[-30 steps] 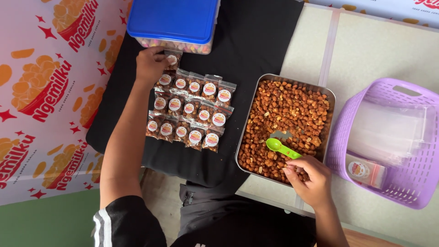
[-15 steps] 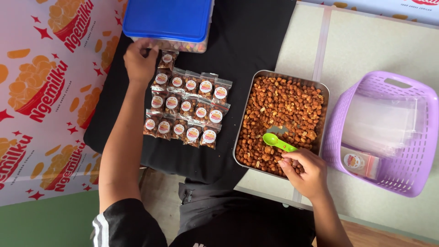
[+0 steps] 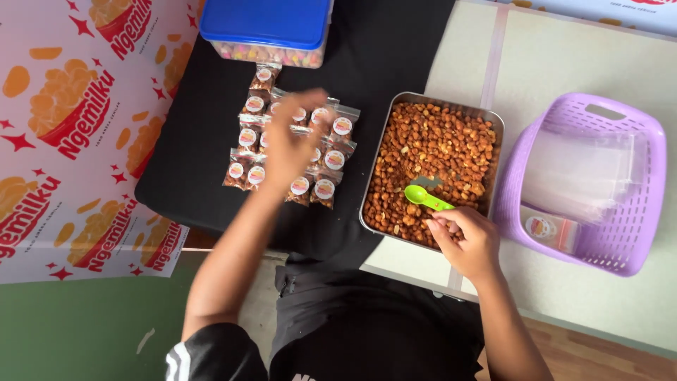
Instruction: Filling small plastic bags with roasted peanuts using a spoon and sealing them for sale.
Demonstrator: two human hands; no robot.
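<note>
Head view: round-labelled snack packets [image 3: 331, 159] in rows.

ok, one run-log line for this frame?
left hand: open, above snack packets | right hand: holds green scoop in nut tray | lilac basket: beside tray

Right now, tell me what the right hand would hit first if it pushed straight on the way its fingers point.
The right hand points up-left along the green spoon it holds; the spoon's bowl would probably dig into the coated nuts in the metal tray first.
</note>
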